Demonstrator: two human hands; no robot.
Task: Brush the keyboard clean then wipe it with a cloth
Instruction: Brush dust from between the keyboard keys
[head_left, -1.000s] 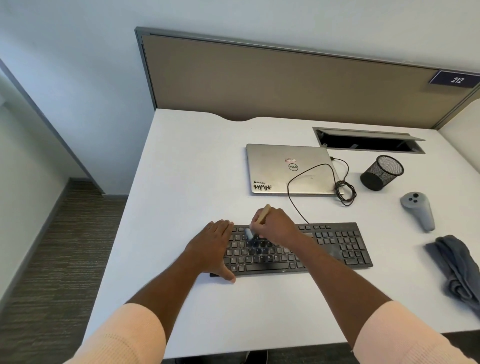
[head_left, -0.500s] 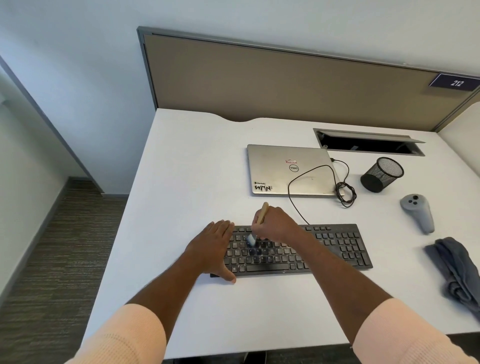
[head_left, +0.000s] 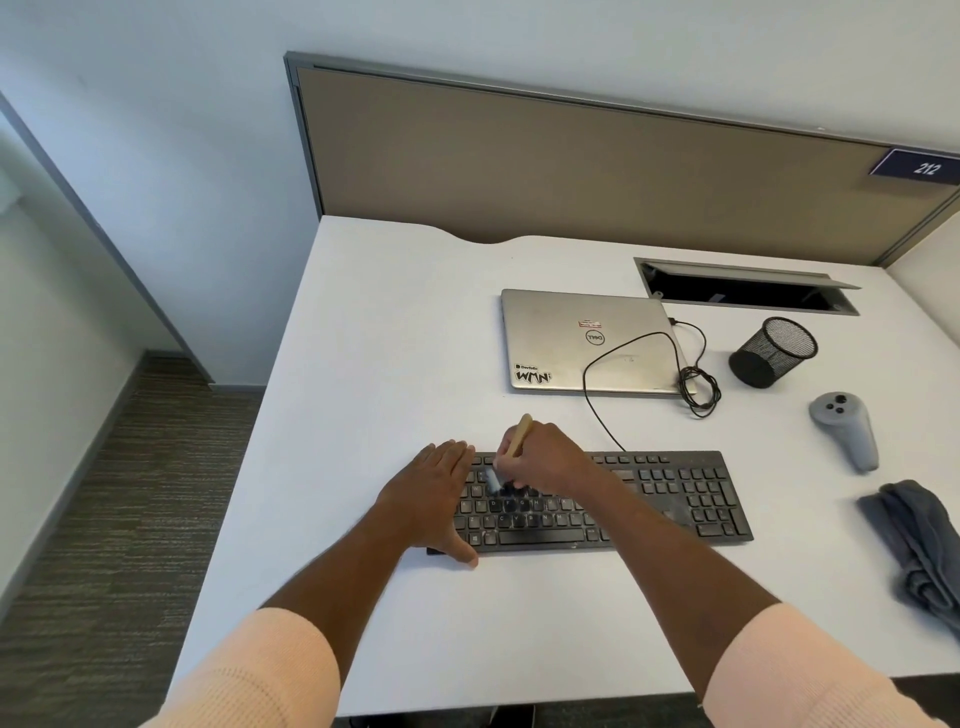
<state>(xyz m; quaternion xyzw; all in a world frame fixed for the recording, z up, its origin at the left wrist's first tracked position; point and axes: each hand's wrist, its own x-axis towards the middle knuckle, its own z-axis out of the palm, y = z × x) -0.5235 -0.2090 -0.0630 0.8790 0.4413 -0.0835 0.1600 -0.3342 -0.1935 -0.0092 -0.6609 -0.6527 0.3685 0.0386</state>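
white desk (head_left: 363, 364) fills most of the view, its back edge against a tan partition (head_left: 571, 171) and its left edge open to a strip of carpet (head_left: 104, 493) below. one black keyboard (head_left: 675, 493) lies near the front edge and runs along it, with bare desk in front of it and a wide bare stretch to its left. the left hand (head_left: 434, 493) lies flat on the keyboard's left end, fingers straight and close together, thumb down at the front corner. the right hand (head_left: 545, 457) is curled round the wooden handle of one small brush (head_left: 519, 436), whose pale, blurred bristles touch the keys in the upper left rows, just beside the left fingers. one grey cloth (head_left: 919, 540) lies crumpled at the desk's right edge, apart from the keyboard's right end and from both hands. behind the keyboard sits one closed silver laptop (head_left: 571, 338). one black cable (head_left: 623, 343) runs from the keyboard's back edge across the laptop lid to a tangle by its right corner. right of the laptop stands one black mesh cup (head_left: 774, 353), and one grey controller (head_left: 847, 431) lies between the cup and the cloth. one open hatch (head_left: 743, 286) is set in the desk near the back right, and one number plate (head_left: 924, 167) reading 212 sits on the partition.
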